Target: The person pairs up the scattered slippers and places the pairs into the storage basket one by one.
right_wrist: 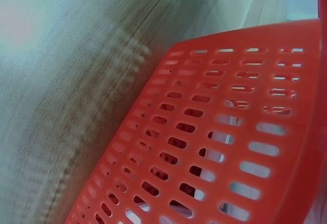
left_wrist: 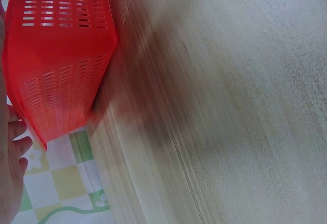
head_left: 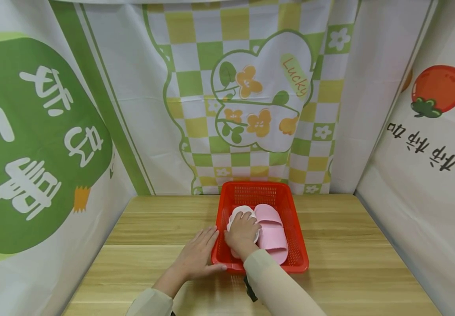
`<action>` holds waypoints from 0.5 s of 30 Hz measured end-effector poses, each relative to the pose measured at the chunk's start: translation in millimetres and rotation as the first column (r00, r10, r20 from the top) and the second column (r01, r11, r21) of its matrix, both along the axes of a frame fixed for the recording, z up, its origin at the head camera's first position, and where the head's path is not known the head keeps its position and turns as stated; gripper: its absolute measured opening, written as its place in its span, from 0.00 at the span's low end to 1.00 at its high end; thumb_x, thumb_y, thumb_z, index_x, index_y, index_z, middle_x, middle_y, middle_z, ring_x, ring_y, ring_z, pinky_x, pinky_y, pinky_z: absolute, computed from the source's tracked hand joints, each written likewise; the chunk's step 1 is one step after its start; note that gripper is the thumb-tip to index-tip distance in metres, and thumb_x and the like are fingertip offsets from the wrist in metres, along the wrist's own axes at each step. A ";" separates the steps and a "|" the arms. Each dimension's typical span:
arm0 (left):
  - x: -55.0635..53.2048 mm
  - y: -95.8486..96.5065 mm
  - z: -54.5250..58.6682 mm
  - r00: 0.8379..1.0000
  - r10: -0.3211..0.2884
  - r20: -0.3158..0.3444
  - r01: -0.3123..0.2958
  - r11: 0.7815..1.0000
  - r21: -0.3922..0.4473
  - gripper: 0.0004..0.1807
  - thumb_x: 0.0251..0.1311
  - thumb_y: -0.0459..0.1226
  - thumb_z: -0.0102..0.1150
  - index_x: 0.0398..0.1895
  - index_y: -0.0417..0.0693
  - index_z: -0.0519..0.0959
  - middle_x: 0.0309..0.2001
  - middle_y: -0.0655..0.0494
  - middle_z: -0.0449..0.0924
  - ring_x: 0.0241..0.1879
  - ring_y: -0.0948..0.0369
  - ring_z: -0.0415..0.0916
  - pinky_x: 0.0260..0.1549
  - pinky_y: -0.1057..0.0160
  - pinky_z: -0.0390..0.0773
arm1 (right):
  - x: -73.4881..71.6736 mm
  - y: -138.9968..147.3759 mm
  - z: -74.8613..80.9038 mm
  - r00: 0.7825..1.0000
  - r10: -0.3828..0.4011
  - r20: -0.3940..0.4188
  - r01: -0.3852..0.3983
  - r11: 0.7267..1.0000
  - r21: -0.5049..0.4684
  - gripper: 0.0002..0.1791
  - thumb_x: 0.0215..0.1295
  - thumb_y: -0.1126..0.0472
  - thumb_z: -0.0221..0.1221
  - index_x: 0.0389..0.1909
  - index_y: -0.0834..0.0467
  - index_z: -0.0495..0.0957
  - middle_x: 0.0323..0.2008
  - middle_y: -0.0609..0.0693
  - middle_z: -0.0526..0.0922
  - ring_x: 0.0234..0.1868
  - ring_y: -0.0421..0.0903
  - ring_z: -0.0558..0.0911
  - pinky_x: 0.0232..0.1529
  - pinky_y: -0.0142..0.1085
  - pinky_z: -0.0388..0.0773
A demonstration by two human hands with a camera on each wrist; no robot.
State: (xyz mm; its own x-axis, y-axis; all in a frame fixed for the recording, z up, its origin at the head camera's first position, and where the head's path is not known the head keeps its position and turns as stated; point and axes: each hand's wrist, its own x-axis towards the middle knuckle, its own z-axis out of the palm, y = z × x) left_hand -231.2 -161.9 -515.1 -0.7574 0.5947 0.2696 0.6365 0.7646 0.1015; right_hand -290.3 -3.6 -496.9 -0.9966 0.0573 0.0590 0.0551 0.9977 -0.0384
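A red plastic basket (head_left: 299,245) with slotted walls stands on the table. In its right half lie pink slippers (head_left: 272,239) with broad straps. A white, rounded, slipper-like item (head_left: 243,209) lies beside them on the left, mostly covered by my right hand (head_left: 243,230), which grips it from above with spread, bent fingers. My left hand (head_left: 197,254) rests against the basket's near left corner, fingers extended along the left rim and thumb at the front rim. From the left wrist, the basket wall (left_wrist: 61,86) shows next to my fingertips. The right wrist view shows only the slotted basket side (right_wrist: 204,132).
The basket is on a light wood-grain table (head_left: 156,228). A printed cloth (head_left: 195,87) with green and yellow checks hangs behind it. Side cloths bear white lettering on green (head_left: 41,145) at left and a tomato print (head_left: 440,90) at right.
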 end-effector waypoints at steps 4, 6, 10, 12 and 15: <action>0.5 0.1 0.5 1.000 0.005 0.004 -0.005 1.000 -0.009 0.52 0.57 0.66 0.52 0.72 0.34 0.59 0.72 0.41 0.57 0.72 0.48 0.52 0.69 0.50 0.51 | -0.6 1.0 -0.7 1.000 0.009 -0.002 -0.009 1.000 -0.010 0.47 0.57 0.37 0.61 0.66 0.67 0.63 0.62 0.68 0.67 0.57 0.67 0.70 0.54 0.62 0.68; 0.4 0.1 0.7 1.000 0.009 0.009 -0.009 1.000 -0.014 0.53 0.57 0.67 0.50 0.72 0.35 0.59 0.72 0.42 0.56 0.72 0.49 0.52 0.69 0.50 0.51 | -1.3 1.4 -0.5 1.000 0.015 -0.005 -0.015 1.000 -0.014 0.47 0.57 0.37 0.61 0.66 0.66 0.63 0.62 0.67 0.67 0.58 0.67 0.69 0.54 0.63 0.67; -0.2 -0.1 1.1 1.000 0.016 0.016 -0.016 1.000 -0.026 0.54 0.57 0.70 0.46 0.72 0.36 0.58 0.73 0.42 0.56 0.72 0.49 0.51 0.69 0.50 0.51 | -1.1 2.9 3.8 0.999 0.032 -0.016 -0.032 0.999 -0.019 0.46 0.57 0.38 0.61 0.67 0.65 0.63 0.62 0.66 0.67 0.58 0.66 0.69 0.56 0.63 0.66; -0.6 -0.1 1.2 1.000 0.014 0.017 -0.014 1.000 -0.022 0.54 0.57 0.70 0.45 0.72 0.36 0.58 0.73 0.43 0.56 0.72 0.49 0.52 0.69 0.50 0.51 | -0.3 4.2 7.6 0.999 0.043 -0.024 -0.043 0.999 -0.012 0.46 0.58 0.38 0.61 0.67 0.65 0.63 0.62 0.66 0.67 0.58 0.66 0.69 0.55 0.62 0.66; -0.9 -0.1 1.6 1.000 0.014 0.015 -0.013 1.000 -0.024 0.54 0.57 0.71 0.44 0.72 0.36 0.59 0.73 0.43 0.56 0.72 0.49 0.52 0.69 0.50 0.51 | -0.5 7.3 12.1 0.998 0.055 -0.034 -0.055 0.998 0.003 0.46 0.58 0.38 0.61 0.67 0.66 0.63 0.62 0.66 0.67 0.58 0.66 0.69 0.55 0.62 0.66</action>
